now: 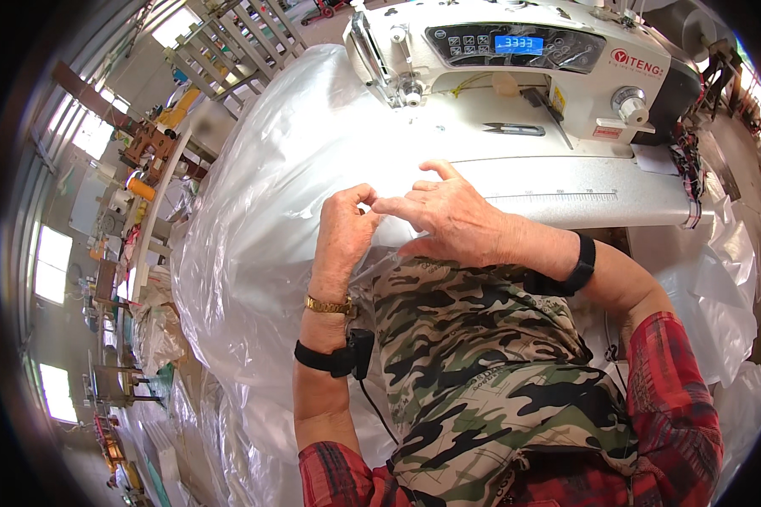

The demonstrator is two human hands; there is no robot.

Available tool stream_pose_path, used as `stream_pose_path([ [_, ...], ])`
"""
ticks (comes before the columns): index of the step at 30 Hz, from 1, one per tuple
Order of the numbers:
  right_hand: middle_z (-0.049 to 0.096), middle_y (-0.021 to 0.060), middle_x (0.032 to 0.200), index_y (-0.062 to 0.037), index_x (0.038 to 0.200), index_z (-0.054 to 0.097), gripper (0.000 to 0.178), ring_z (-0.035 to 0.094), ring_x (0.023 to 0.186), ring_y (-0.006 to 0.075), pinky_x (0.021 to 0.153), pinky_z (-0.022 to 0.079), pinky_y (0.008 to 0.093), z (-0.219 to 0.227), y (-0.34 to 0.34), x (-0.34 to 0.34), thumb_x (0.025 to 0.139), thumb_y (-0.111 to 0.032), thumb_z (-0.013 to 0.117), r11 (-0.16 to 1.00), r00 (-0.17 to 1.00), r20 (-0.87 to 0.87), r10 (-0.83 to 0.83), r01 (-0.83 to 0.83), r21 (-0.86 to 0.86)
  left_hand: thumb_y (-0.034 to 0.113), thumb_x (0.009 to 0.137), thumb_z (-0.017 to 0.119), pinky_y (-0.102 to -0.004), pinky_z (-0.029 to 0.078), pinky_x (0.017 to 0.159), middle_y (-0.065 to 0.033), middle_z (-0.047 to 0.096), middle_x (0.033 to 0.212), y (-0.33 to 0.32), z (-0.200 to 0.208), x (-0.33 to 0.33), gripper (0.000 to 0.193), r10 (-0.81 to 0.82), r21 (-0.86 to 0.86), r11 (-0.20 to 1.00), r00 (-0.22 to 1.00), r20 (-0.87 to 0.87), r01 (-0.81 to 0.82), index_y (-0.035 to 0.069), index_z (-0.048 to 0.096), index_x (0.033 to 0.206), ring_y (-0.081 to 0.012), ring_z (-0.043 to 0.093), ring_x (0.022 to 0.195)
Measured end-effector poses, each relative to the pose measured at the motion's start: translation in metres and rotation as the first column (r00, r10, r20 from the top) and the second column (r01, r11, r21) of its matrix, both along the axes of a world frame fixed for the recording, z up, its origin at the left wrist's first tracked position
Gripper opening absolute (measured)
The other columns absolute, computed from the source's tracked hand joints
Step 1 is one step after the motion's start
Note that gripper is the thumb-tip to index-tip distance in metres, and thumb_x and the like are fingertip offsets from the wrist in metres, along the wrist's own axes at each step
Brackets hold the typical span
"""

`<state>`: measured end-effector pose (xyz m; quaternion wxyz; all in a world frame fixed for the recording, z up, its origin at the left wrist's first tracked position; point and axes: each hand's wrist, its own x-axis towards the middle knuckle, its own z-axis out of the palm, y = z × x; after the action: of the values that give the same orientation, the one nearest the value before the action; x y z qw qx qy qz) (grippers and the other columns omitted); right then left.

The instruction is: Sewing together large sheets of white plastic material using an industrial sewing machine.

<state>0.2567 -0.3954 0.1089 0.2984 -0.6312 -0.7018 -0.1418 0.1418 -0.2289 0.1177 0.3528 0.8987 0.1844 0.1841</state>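
My left hand (347, 224) is in front of the sewing machine (516, 63), its fingers curled and the thumb and index finger pinched together. Whatever lies in that pinch is too small to make out. Beside it, my right hand (457, 220) reaches across with the index fingertip against the left fingertips. The right thumb stands apart from that index finger, and another finger sticks out toward the machine. Both hands are above the near edge of the pale machine bed (558, 182). Glossy translucent plastic sheeting (254, 194) spreads beneath and left of them.
Dark thread snips (514, 129) lie on the bed under the machine arm, near a thin dark rod (558, 120). A camouflage apron (482, 363) covers my lap. Cables (689, 173) hang at the bed's right end. Cluttered shelving and an orange thread cone (141, 188) stand far left.
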Motion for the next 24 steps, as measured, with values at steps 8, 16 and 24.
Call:
stream_pose_path([
  [8, 0.068, 0.0051, 0.097, -0.0109, 0.125, 0.05, 0.053, 0.064, 0.101, 0.0234, 0.104, 0.034, 0.0515, 0.007, 0.007, 0.013, 0.079, -0.021, 0.076, 0.986, 0.987, -0.131, 0.091, -0.108, -0.124, 0.011, 0.079, 0.072, -0.031, 0.037, 0.048, -0.0092, 0.057, 0.062, -0.001, -0.001, 0.004, 0.019, -0.025, 0.067, 0.998, 0.999, 0.045, 0.022, -0.005, 0.061, 0.077, -0.0118, 0.045, 0.049],
  [16, 0.063, 0.0043, 0.081, -0.0109, 0.096, 0.061, 0.019, 0.064, 0.09, 0.0213, 0.104, 0.035, 0.0477, -0.006, 0.019, 0.026, 0.083, -0.021, 0.071, 0.983, 0.999, -0.051, 0.009, -0.018, -0.182, 0.011, 0.077, 0.073, -0.0296, 0.036, 0.047, -0.0083, 0.058, 0.063, -0.002, -0.001, 0.003, 0.02, -0.009, 0.005, 1.0, 1.0, 0.013, 0.009, -0.004, 0.06, 0.076, -0.0104, 0.044, 0.048],
  [24, 0.06, 0.005, 0.087, -0.01, 0.08, 0.062, 0.013, 0.059, 0.087, 0.0226, 0.097, 0.036, 0.046, -0.013, 0.015, 0.03, 0.082, -0.019, 0.071, 0.98, 0.987, -0.042, -0.154, 0.147, -0.136, 0.006, 0.078, 0.072, -0.028, 0.04, 0.051, -0.0077, 0.063, 0.07, -0.002, -0.011, 0.005, 0.013, 0.009, -0.052, 0.999, 0.99, 0.144, -0.001, -0.003, 0.065, 0.083, -0.0103, 0.046, 0.053],
])
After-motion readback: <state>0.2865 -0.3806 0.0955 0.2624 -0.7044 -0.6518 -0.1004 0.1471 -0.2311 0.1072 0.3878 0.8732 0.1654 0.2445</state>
